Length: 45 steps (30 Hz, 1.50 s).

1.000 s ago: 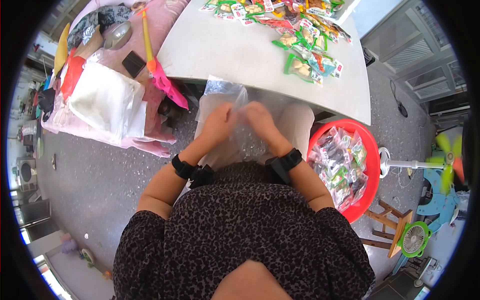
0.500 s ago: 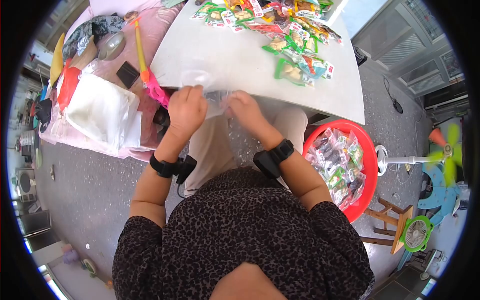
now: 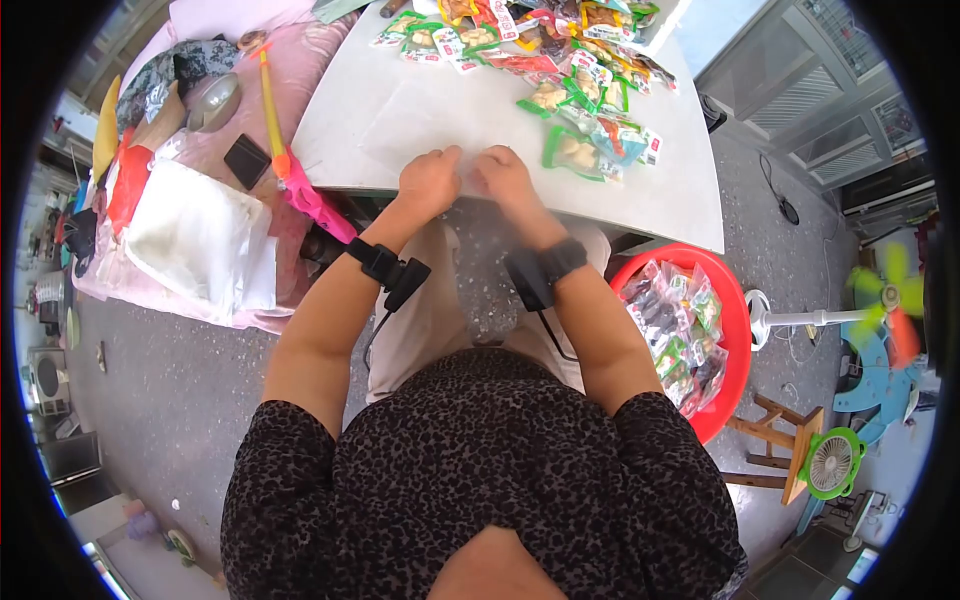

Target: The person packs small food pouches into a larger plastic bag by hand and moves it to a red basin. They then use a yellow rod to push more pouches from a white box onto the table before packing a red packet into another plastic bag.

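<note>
Clear plastic bag point(image 3: 420, 120), both hands pinching edge

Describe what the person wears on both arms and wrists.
Both forearms are bare. The left hand and right hand each have a black wrist strap carrying a small black box; a thin dark cable hangs from the left one. Short dark speckled sleeves cover the upper arms.

counter point(image 3: 470, 100): landmark, ahead of the person
hands point(image 3: 428, 182): both on the counter's near edge, side by side, on a clear bag point(image 3: 420, 125) lying on the counter
snack packets point(image 3: 560, 60): on the counter, beyond and right of the hands
basin point(image 3: 735, 340): on the floor right of the counter, packets in it
bed point(image 3: 200, 150): left of the counter; folded sheet point(image 3: 200, 235) on it
</note>
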Available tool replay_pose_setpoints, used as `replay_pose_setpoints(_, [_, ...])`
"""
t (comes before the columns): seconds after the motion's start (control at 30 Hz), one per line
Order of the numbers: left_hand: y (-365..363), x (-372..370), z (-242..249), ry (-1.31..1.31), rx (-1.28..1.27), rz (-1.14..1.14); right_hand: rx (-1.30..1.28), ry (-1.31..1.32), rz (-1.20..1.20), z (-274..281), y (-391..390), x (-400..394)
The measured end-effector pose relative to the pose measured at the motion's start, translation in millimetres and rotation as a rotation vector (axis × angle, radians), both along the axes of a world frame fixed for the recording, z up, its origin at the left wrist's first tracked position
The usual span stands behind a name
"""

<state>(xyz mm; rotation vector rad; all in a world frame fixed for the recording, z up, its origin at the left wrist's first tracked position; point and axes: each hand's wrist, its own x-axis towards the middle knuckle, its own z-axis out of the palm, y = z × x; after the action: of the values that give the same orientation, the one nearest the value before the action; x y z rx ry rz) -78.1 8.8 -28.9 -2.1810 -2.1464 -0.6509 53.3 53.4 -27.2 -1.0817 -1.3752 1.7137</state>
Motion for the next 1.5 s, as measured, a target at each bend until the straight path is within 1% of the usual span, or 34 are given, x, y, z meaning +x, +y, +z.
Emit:
replay_pose_setpoints(0.07, [4.6,3.7,-2.3,-0.079,0.010,-0.007,0.260,-0.135,-0.034,-1.7,10.1,25.8])
replay_pose_setpoints(0.13, [6.1,6.3,-2.0,-0.142,-0.014,0.002,0.602,-0.219,-0.216,-13.3,25.9,59.6])
replay_pose_setpoints(0.2, [6.9,7.9,2.6,-0.189,-0.068,0.024,0.821,-0.412,-0.440,6.8,26.3,97.5])
replay_pose_setpoints(0.27, [9.2,7.4,-1.1,-0.208,-0.071,0.025,0.830,-0.628,-0.574,3.2,37.8,138.0])
replay_pose_setpoints(0.33, [12.1,8.1,-2.7,-0.206,-0.082,0.028,0.666,-0.730,-0.638,-6.6,48.1,167.2])
replay_pose_setpoints(0.37, [12.6,8.9,-2.9,-0.193,-0.096,0.029,0.710,-0.771,-0.652,-24.6,59.7,178.5])
replay_pose_setpoints(0.47, [15.5,11.5,-1.7,-0.171,-0.161,0.045,0.349,-0.618,-0.598,-6.6,58.4,166.4])
replay_pose_setpoints(0.57, [19.6,16.0,-4.1,-0.192,-0.204,0.061,0.124,-0.101,-0.434,-20.8,71.0,163.1])
replay_pose_setpoints(0.63, [21.0,17.9,-3.0,-0.200,-0.215,0.081,0.231,-0.001,-0.429,-32.6,70.1,150.7])
replay_pose_setpoints(0.73, [21.2,23.5,-1.1,-0.191,-0.221,0.112,0.139,0.134,-0.469,-42.0,67.6,130.2])
replay_pose_setpoints(0.77, [21.8,25.3,0.7,-0.190,-0.219,0.119,0.129,0.101,-0.500,-44.2,65.4,122.8])
replay_pose_setpoints(0.87, [25.2,28.0,1.0,-0.195,-0.201,0.120,0.089,0.027,-0.431,-38.1,61.0,113.1])
replay_pose_setpoints(0.9, [25.8,29.0,1.0,-0.198,-0.192,0.118,0.065,0.058,-0.391,-38.2,62.0,110.3])
replay_pose_setpoints(0.97, [26.6,31.0,1.1,-0.195,-0.195,0.117,0.005,-0.005,-0.290,-37.1,67.8,105.1])
replay_pose_setpoints(1.03, [27.0,33.9,1.4,-0.186,-0.199,0.111,-0.067,-0.190,-0.170,-18.3,70.6,97.1])
replay_pose_setpoints(1.1, [27.6,35.0,1.8,-0.174,-0.202,0.111,0.279,-0.413,-0.082,-35.2,80.1,90.8])
replay_pose_setpoints(1.17, [28.0,34.1,-0.5,-0.175,-0.190,0.105,0.435,-0.536,-0.040,-47.0,86.6,88.3])
replay_pose_setpoints(1.23, [27.3,33.6,-0.1,-0.176,-0.188,0.104,0.396,-0.564,-0.054,-27.2,72.7,80.0])
replay_pose_setpoints(1.3, [26.5,34.3,1.2,-0.177,-0.194,0.103,0.452,-0.435,0.001,-32.5,71.3,86.7])
replay_pose_setpoints(1.37, [25.6,34.9,2.8,-0.176,-0.204,0.107,0.497,-0.187,-0.066,-39.7,65.9,90.2])
replay_pose_setpoints(1.4, [25.1,35.2,3.4,-0.176,-0.209,0.108,0.512,-0.002,-0.159,-36.9,54.0,87.2])
replay_pose_setpoints(1.47, [24.8,34.4,4.6,-0.198,-0.226,0.099,0.414,0.264,-0.273,-24.4,37.3,89.4])
replay_pose_setpoints(1.5, [24.3,33.6,4.9,-0.210,-0.235,0.096,0.302,0.343,-0.294,-14.3,31.4,93.5])
